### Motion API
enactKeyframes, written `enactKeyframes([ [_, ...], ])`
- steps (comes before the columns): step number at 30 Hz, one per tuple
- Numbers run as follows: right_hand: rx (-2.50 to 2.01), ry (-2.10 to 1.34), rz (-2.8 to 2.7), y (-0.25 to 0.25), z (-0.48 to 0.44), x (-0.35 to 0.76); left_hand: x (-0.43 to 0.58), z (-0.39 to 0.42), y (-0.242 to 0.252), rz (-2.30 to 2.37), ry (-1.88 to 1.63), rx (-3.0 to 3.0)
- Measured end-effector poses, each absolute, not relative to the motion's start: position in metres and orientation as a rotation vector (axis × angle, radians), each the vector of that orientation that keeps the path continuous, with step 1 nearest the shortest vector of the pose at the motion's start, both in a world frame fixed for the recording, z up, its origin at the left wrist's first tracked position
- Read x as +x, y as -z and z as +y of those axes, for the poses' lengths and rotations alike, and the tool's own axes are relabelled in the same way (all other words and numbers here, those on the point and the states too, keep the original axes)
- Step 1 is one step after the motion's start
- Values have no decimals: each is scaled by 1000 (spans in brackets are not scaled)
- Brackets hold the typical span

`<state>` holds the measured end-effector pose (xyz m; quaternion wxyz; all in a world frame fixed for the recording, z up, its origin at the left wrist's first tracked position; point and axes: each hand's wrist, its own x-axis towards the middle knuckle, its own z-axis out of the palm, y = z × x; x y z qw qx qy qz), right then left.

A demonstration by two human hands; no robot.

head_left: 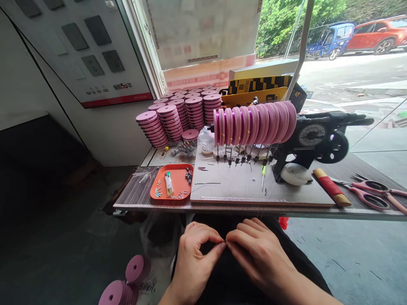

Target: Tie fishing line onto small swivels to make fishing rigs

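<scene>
Anything between the fingertips is too small to make out. The left hand and right hand meet over the lap, each pinched closed; I cannot tell what they grip. Fine fingertip work seems in hand, calling next for a steady pinch. Beyond, on the surface, sit the tray and mounted reels.

Mounted spools coloured pink, stacked spools likewise, with dark edge bands seen. Winder finished in black. Tray coloured orange. Scissor handles tinted pink. Box flap striped black and yellow. Tabletop patterned with grey wood grain. Cylinder banded red, tan at ends.
</scene>
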<state>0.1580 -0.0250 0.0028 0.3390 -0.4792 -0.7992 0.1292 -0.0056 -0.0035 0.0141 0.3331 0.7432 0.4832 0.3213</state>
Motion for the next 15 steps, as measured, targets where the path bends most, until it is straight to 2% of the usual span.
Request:
enactKeyframes([
  [15,-1221,-275,-2103,-4,-24,156,-5,-5,-17,1253,-800,2222],
])
